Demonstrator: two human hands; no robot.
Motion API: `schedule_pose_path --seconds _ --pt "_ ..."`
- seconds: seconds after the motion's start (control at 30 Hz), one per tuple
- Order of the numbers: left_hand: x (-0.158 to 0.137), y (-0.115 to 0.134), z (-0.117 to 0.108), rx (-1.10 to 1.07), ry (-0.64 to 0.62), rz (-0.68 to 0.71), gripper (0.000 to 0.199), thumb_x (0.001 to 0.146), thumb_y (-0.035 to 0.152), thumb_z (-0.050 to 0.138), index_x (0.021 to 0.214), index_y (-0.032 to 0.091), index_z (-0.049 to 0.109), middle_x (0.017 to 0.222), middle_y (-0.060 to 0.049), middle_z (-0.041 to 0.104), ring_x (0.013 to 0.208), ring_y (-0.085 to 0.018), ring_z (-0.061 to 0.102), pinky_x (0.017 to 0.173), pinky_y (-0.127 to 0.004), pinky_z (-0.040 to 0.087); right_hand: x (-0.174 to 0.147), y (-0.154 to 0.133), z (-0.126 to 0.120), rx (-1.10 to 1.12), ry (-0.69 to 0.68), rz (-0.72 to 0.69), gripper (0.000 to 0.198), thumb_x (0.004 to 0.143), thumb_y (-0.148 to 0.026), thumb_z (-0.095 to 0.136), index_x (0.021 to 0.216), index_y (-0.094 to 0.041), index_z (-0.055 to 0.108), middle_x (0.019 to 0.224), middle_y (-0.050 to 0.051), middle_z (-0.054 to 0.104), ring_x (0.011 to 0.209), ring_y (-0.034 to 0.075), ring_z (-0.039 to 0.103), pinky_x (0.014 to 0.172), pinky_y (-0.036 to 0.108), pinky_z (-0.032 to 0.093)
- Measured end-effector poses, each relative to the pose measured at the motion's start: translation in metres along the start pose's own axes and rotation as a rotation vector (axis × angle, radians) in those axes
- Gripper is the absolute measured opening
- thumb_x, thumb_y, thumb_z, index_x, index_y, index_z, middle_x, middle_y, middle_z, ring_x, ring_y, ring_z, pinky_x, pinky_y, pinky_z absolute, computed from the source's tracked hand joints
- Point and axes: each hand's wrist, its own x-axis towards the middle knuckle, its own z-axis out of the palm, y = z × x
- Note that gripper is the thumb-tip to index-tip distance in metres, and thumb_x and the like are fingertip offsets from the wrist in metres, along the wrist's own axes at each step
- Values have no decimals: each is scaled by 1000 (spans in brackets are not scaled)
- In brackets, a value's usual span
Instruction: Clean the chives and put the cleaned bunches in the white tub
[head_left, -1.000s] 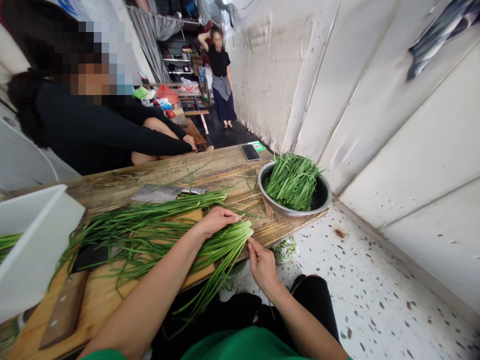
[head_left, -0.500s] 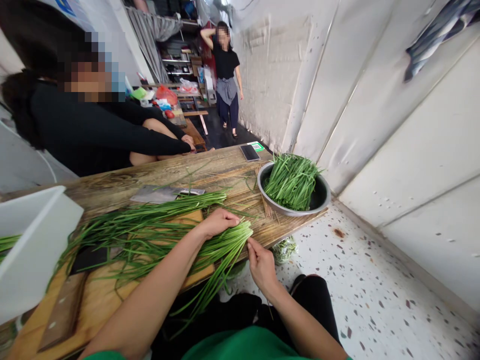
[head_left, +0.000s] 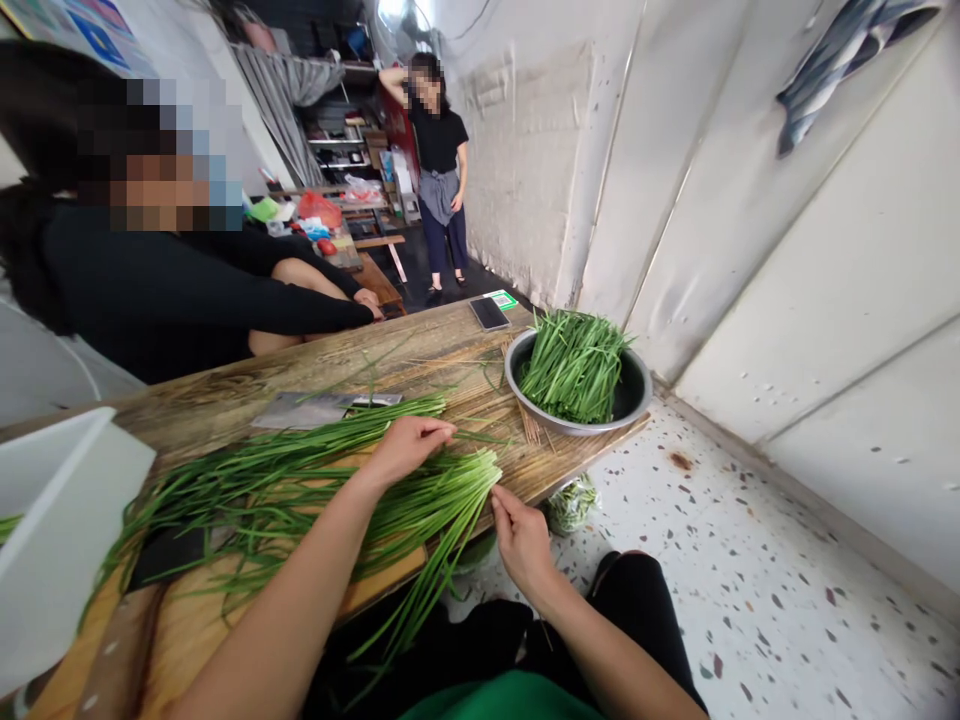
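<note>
Past the white bin (head_left: 82, 530), a cleaver (head_left: 124, 640) lies partly under the green stalks (head_left: 420, 510) on the cutting board (head_left: 187, 610), a likely snag. The left hand (head_left: 405, 450) pinches its fingers above them, the right hand (head_left: 523, 545) at their pale ends — whether gripping any, I cannot tell. Sorting seems in hand, calling for a light pick next — rightward, the desk (head_left: 442, 345) carries a heaped basin (head_left: 638, 390).

Your greens (head_left: 442, 487): smooth stalks, faint gloss. Your table (head_left: 195, 397): weathered wood, rough-grained. Your cutting board (head_left: 193, 640): smoother wood. Cleaver (head_left: 296, 411): metal blade, dull sheen. Knife handle (head_left: 116, 655), near your left: wood, riveted. Bin (head_left: 75, 540): white plastic, smooth. Basin (head_left: 637, 395): grey, smooth; metal or plastic unclear. Phone (head_left: 490, 314): dark, glossy. Your shirt (head_left: 502, 700): matt green cloth.
</note>
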Motion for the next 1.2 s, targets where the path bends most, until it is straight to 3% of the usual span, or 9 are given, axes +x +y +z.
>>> schedule_pose_path --seconds 0.2,0.37,0.53,0.63,0.8,0.93,1.2 --pt "-10 5 18 -24 -191 104 39 72 40 54 100 15 64 100 -5 64 91 -19 58 82 -25 41 -1 0 1 28 35 -9 28 86 -26 39 102 -21 62 96 4 67 84 18 64 77 28 50" --pt "-16 0 30 70 -103 156 33 77 38 49 97 18 65 98 -4 65 91 -18 58 82 -26 41 -2 -1 0 0 9 20 29 86 -26 37 99 -19 62 89 5 68 76 18 65 69 26 51" --pt "-14 -12 -5 351 295 89 28 78 34 47 92 20 67 96 -4 65 91 -19 57 84 -29 39 -3 4 0 -48 -31 21 31 86 -28 37 99 -17 62 89 6 68 77 18 65 72 26 50" --pt "-15 -23 -38 526 420 -4 26 77 32 48 88 19 67 91 -4 66 87 -19 57 79 -28 40 -4 9 1 -54 -25 19 31 86 -29 37 99 -17 63 90 6 68 78 18 65 74 26 50" --pt "-25 -43 -66 708 341 -50 21 75 30 49 80 21 67 85 -3 66 83 -19 56 73 -27 37 -6 13 2 -65 -28 17 31 86 -28 38 100 -17 63 94 7 67 81 19 65 77 28 50" --pt "-29 -57 -65 800 299 -40 17 71 28 53 78 21 67 84 -5 65 86 -21 54 75 -29 34 -7 12 1 -84 -30 23 31 86 -28 38 101 -16 63 93 7 67 80 19 65 77 29 50" --pt "-19 -70 -58 674 313 19 21 74 31 50 77 21 68 81 -6 65 81 -20 55 73 -29 36 -6 14 2 -89 -47 24 31 86 -28 38 101 -17 63 94 7 67 81 19 65 77 28 50"
